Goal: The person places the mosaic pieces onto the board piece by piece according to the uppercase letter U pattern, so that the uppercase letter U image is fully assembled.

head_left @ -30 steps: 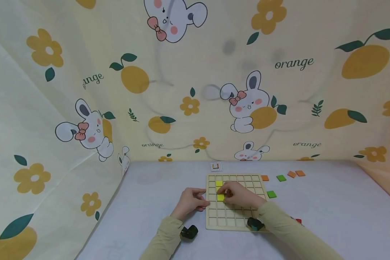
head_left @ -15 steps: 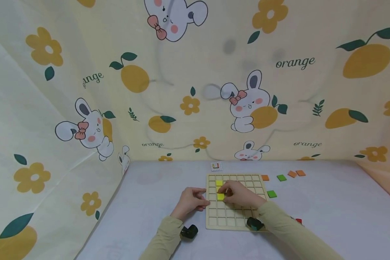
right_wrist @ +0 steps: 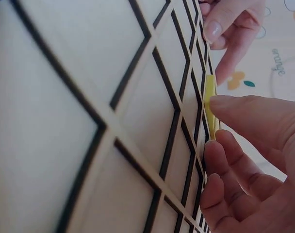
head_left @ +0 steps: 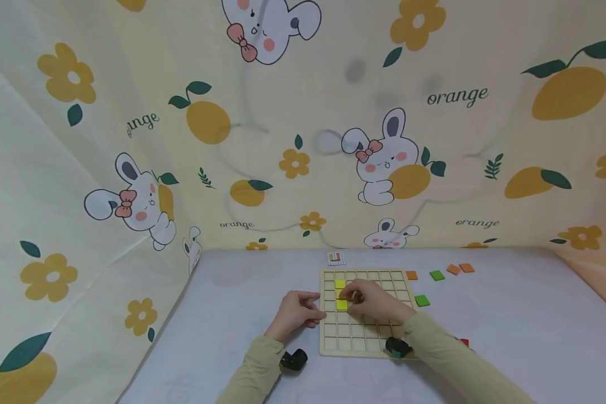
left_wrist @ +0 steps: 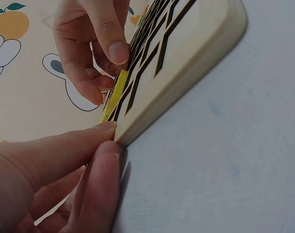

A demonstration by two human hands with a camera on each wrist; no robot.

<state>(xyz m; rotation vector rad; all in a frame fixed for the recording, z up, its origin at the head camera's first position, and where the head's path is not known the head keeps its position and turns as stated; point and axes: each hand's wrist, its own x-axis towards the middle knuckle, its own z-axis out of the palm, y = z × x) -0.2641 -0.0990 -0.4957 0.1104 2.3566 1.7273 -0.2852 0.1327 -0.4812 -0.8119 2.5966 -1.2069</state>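
Next to nothing has changed at the board [head_left: 358,344] over the last second: my right hand [head_left: 372,302] is over the same squares, in the second column from the board's left edge, and my left hand [head_left: 298,310] is at that same edge. I read this as careful fingertip work at one square, not a carry across the board. My right thumb and a finger pinch the lower yellow tile [head_left: 341,306], the nearest to me of the yellow ones on the board. My left thumb and forefinger are stretched out, touching the board's rim, with no clasp round it that I can see; I'd guess they steady it. The upper yellow tile [head_left: 340,284] sits on the board farther from me in that column, and the yellow [head_left: 339,292] between the two is mostly behind my fingers. Whether the pinched tile lies flat I can't tell; both wrist views catch it almost edge-on. My right forearm and hand cover much of the board's right half. The red tile [head_left: 464,342] right of the board is partly behind my sleeve [head_left: 457,354], and the pattern on the card [head_left: 336,258] beyond the board's far edge is too small to make out
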